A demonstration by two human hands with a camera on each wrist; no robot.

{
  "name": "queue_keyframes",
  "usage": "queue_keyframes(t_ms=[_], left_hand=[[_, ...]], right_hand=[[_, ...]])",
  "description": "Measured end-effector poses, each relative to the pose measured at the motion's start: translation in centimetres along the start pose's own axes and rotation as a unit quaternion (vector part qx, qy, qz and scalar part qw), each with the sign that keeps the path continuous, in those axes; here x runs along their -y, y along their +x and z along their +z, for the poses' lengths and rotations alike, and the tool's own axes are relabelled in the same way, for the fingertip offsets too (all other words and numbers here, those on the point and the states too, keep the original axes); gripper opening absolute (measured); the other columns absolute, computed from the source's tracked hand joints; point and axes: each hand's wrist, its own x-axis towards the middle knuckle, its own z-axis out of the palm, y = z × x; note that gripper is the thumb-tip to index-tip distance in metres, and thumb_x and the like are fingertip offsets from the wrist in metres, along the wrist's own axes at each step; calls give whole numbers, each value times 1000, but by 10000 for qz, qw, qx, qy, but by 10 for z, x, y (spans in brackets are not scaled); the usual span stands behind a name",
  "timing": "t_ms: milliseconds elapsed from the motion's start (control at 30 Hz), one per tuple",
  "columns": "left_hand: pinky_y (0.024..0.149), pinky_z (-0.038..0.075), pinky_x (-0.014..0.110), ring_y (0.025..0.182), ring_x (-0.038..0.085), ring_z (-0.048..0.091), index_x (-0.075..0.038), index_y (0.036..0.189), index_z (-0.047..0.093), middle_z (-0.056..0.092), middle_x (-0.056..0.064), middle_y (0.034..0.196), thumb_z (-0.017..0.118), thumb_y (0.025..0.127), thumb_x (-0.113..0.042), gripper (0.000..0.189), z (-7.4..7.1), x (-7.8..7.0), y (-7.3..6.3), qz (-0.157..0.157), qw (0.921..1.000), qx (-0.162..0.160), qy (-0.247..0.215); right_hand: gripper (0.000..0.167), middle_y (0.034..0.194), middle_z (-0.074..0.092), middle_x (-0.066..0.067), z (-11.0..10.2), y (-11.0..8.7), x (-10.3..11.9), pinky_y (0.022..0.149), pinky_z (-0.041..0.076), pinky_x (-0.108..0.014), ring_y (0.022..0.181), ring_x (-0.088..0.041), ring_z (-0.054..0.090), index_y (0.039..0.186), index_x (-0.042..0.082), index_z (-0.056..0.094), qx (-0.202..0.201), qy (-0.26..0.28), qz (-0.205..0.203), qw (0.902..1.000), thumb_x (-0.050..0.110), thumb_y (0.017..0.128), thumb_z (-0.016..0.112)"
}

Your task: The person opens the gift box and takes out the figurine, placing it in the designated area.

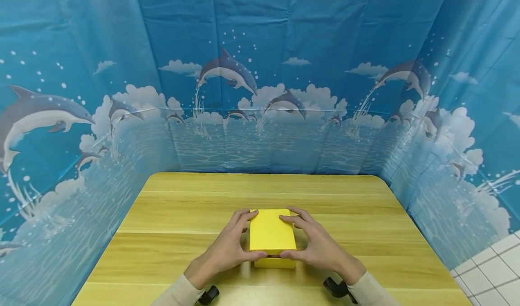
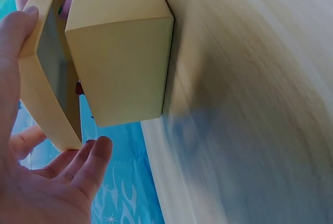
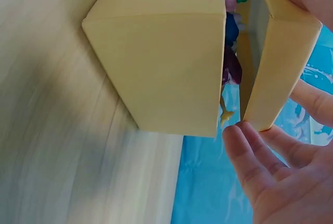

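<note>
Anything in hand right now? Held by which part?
Yes: the yellow lid, above its box. The left hand grips it on the left side, the right hand on the right, thumbs at the near edge.

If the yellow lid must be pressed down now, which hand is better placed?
Perhaps the right hand, slightly: one finger lies further over the lid than any of the left hand. But both hands hold opposite sides, above the box, so using both seems steadier.

Head view high, facing forward-down; wrist views close, from opposite sides, both sharing yellow box (image 2: 119,62).
</note>
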Motion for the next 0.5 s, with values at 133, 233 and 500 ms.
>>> queue_keyframes(t_ms=[133,233,500], left_hand=[[124,61,52,154,34,63,-24,182,40,37,12,183,94,95,-63,109,-3,0,-2,-8,10000,-80,-45],[125,61,52,157,33,60,-27,181,41,37,12,184,95,95,-62,108,-6,0,-4,-44,9998,-153,-70],[124,61,54,160,32,57,-31,179,44,36,10,185,95,95,-62,104,-11,1,-10,-99,9993,-298,-201]], right_hand=[[88,184,45,-8,1,3,4,115,65,-62,155,-37,64,169,29,61,10,81,23,10000,63,96,93],[89,185,44,-8,1,6,7,115,65,-60,154,-36,64,170,28,61,22,204,9,9998,63,95,93],[90,186,41,-12,4,12,13,106,69,-42,137,-25,73,170,21,60,52,432,-126,9990,56,96,96]])
